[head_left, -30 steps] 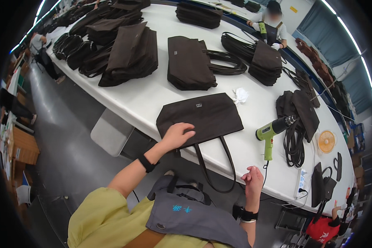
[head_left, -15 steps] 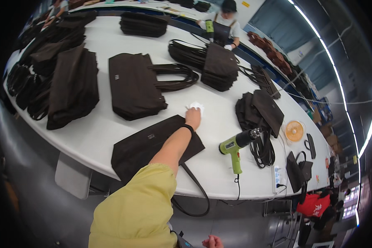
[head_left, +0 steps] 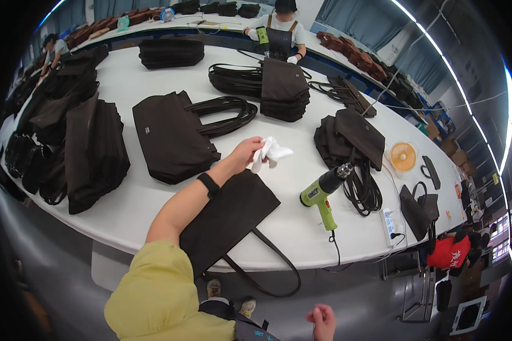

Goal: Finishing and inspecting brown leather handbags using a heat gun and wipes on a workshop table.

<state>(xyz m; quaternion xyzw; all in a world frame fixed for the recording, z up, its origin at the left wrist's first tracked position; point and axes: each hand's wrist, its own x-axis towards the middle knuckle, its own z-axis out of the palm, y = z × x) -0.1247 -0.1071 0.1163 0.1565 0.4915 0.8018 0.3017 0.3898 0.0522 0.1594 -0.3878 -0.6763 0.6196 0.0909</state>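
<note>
Since 1 s ago: L hand (head_left: pixel 247 153) has left its spot over the dark bag (head_left: pixel 233 216) & now has the white cloth (head_left: pixel 271 150), which lay on the table (head_left: pixel 142 216) then; view has also swung round.

Grip, L: thumb & fingers pinched on cloth, no gap seen. R hand (head_left: pixel 323 322): low in view, approx 6 o'clock, fingers curled in; can't tell if it holds anything.

Cloth: crumpled, just off the bag's upper end, approx 1 o'clock from bag's middle. Long axis runs approx level, loose tip out to 3 o'clock; a short tail droops to approx 7. Can't tell if any of it touches the table.

Bag: flat at the near edge, part under L forearm. Long axis approx 1–2 to 7–8 o'clock. Straps (head_left: pixel 276 249) point to approx 4–5, loop hanging past table edge.

Green heat gun (head_left: pixel 314 195): approx 4 o'clock from cloth, apart from it; nozzle to approx 1, handle to approx 5. Orange fan (head_left: pixel 404 157) beyond, approx 2 from gun. Bag pile (head_left: pixel 168 139) at approx 9 from L hand, its straps toward 2. Another pile (head_left: pixel 285 91) at 12 from cloth, w/ co-worker (head_left: pixel 281 41) behind, across the table.
</note>
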